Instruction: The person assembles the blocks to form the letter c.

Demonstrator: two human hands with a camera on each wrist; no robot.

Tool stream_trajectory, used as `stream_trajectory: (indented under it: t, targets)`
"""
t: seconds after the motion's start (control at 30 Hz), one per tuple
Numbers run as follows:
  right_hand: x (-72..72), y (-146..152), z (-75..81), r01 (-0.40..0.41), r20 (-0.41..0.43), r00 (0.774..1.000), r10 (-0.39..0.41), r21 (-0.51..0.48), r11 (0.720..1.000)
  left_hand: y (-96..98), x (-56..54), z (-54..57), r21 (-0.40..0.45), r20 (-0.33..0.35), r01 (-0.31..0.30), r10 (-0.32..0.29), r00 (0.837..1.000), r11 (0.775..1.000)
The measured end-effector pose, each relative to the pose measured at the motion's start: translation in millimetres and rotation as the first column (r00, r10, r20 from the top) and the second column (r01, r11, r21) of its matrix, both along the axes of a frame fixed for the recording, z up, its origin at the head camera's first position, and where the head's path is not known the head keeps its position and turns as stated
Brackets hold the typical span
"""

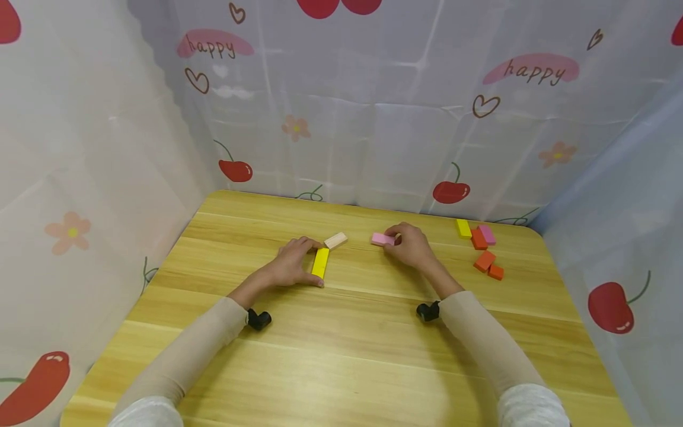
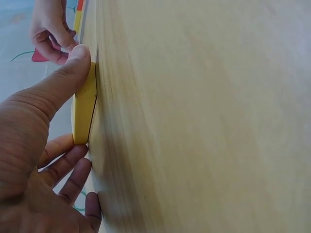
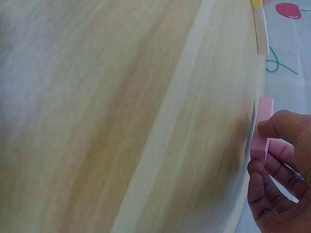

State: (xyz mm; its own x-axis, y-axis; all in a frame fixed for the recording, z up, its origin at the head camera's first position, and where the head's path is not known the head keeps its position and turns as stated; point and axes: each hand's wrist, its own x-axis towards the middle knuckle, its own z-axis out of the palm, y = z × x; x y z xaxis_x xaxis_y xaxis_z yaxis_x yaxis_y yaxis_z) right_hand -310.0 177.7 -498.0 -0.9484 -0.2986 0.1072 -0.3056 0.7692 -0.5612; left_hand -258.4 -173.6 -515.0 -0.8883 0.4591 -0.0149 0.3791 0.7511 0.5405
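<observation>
My left hand holds a yellow block at its two ends, thumb on the near end and fingers at the far one. In the left wrist view this yellow block lies flat on the table. A plain wooden block sits at its far end, slanting away to the right. Further right, my right hand pinches a pink block between thumb and fingers. The right wrist view shows the pink block near the tabletop; whether it touches the wood I cannot tell.
To the right on the wooden table lie another yellow block, a second pink block and several orange-red blocks. A printed curtain stands behind the table and along both sides.
</observation>
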Motion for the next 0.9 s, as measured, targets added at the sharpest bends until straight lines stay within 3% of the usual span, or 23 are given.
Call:
stream_trajectory:
  t: [0.9]
  targets:
    - [-9.4, -22, -2.7, -0.019, -0.006, 1.0, 0.02, 0.065, 0.998, 0.1, 1.4, 0.7, 0.002, 0.005, -0.005, 0.005, 1.0, 1.0]
